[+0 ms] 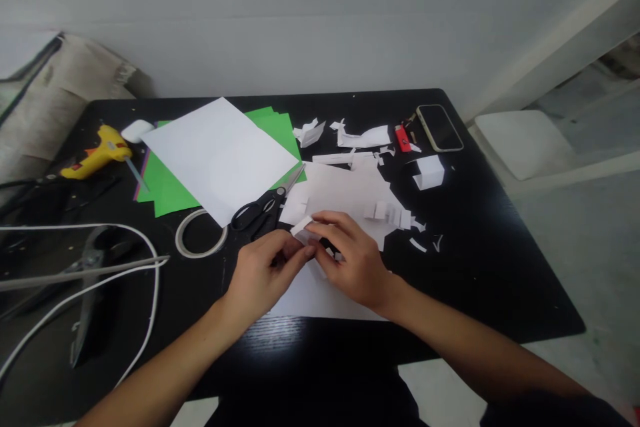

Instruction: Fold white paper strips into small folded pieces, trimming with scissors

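Between my two hands is a small folded piece of white paper (303, 229), its far edge standing up above the fingers. My left hand (263, 270) pinches it from the left, thumb and fingers closed together. From the right, my right hand (350, 257) grips the same piece, with its fingertips curled over the top. The fingers hide its lower part. Beneath the hands lie white paper sheets (345, 190) with cut edges. Black-handled scissors (265, 205) rest just beyond my left hand, blades pointing away to the right.
Green sheets (280, 133) lie under a large white sheet (220, 153). A tape roll (181, 235), yellow glue gun (103, 152) and white cable (155, 293) are at left. Paper scraps (367, 137), a red lighter (402, 138), a phone (440, 127) and a folded paper box (430, 172) are at right.
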Action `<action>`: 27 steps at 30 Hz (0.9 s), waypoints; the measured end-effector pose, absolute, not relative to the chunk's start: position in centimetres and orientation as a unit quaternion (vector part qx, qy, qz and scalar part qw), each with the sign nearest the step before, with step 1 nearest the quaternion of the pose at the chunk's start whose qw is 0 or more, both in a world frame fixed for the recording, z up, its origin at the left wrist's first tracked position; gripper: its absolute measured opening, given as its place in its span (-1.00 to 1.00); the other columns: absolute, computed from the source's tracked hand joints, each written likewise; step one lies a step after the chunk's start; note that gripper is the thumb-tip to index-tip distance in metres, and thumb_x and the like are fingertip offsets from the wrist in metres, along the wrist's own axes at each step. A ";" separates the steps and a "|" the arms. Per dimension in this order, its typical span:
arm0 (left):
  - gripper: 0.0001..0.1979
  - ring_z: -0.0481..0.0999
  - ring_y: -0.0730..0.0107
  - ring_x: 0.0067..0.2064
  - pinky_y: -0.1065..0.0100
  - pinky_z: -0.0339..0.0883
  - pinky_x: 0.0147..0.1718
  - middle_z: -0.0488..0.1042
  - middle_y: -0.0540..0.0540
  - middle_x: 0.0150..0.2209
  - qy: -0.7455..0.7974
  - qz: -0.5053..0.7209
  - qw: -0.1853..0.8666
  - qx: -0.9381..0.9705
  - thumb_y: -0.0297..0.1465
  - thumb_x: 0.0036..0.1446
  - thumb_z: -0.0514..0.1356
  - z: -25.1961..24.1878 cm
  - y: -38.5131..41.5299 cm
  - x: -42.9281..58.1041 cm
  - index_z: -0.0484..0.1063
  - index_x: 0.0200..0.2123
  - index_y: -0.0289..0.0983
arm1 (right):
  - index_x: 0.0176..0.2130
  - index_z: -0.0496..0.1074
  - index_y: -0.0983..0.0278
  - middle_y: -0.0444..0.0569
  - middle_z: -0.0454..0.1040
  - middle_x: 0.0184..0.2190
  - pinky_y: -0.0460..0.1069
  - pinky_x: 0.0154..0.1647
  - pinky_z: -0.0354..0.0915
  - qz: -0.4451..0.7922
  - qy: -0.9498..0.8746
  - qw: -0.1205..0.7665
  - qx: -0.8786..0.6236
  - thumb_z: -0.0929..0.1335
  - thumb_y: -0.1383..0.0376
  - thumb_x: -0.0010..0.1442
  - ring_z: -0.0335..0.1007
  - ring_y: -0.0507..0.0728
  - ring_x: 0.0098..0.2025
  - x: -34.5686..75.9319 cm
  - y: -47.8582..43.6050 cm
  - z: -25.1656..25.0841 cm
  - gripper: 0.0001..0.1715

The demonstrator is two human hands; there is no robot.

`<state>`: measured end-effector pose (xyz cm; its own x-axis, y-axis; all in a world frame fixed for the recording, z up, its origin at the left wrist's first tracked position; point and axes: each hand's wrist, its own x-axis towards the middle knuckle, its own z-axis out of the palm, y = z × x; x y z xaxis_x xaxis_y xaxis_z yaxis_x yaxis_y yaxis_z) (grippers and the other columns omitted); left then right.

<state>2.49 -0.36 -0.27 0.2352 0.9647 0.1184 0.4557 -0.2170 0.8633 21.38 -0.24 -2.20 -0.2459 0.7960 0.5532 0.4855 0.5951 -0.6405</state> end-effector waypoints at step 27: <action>-0.69 0.22 0.55 -0.61 0.46 0.07 -0.59 0.25 0.12 -0.66 0.551 0.342 0.250 0.719 -0.45 0.21 0.22 -1.3 0.4 1.3 0.28 -0.58 -0.25 | -0.14 0.57 0.26 0.18 0.51 0.16 0.17 0.11 0.51 0.318 -0.736 0.449 -0.395 0.43 0.38 0.31 0.59 0.21 0.03 22.2 0.4 0.2 -0.90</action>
<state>1.35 0.37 -1.26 0.1592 0.9634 0.2156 0.6216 -0.2675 0.7363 22.16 0.43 0.18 -0.2845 0.8664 0.4103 0.2955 0.4864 -0.8222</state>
